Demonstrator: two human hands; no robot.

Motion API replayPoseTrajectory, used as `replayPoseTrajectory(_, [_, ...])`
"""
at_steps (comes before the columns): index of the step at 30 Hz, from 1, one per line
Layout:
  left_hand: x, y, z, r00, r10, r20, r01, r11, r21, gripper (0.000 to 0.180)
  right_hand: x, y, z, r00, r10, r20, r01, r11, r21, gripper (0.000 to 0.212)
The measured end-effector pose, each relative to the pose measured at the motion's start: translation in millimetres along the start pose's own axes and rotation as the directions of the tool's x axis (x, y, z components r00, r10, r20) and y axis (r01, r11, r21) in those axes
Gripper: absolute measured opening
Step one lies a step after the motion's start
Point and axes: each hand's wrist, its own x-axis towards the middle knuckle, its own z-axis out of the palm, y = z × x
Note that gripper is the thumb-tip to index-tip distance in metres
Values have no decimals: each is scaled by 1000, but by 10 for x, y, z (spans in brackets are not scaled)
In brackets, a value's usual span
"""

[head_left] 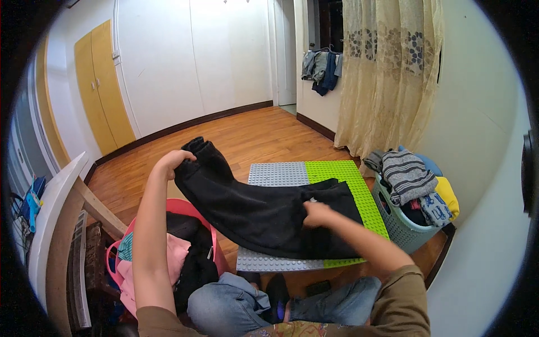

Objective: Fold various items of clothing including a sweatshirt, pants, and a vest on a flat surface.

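Note:
A pair of black sweatpants (264, 210) stretches across the studded grey and green table (281, 171). Its leg-cuff end is lifted off the table's left side, pinched in my left hand (173, 163). The wider end lies flat over the tabletop toward the right. My right hand (319, 214) is closed on the fabric near that end; its fingertips are partly hidden, and a small whitish bit shows beside them.
A pink basket (220, 247) of clothes stands by my left knee. At the table's right is a pale green laundry basket (412, 236) heaped with clothes. A white-edged wooden piece of furniture (53, 219) stands at far left. A curtain (387, 78) hangs behind.

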Motion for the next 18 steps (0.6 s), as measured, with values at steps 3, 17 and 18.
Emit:
replayPoseTrajectory(3, [15,-44,-402,999,19,35,-14,991,-136,16,-293,340,-885,993,106,44,-113,837,535,43])
replayPoseTrajectory(17, [-16,177,-136,992,-2,124,15,994,-105,14,-1040,1907,-2035,890,381,-250,-242,860,450,33])
replayPoseTrajectory(18, [-2,202,-107,993,4,118,7,995,-99,14,-928,1758,-1967,903,296,-312,-235,947,219,34])
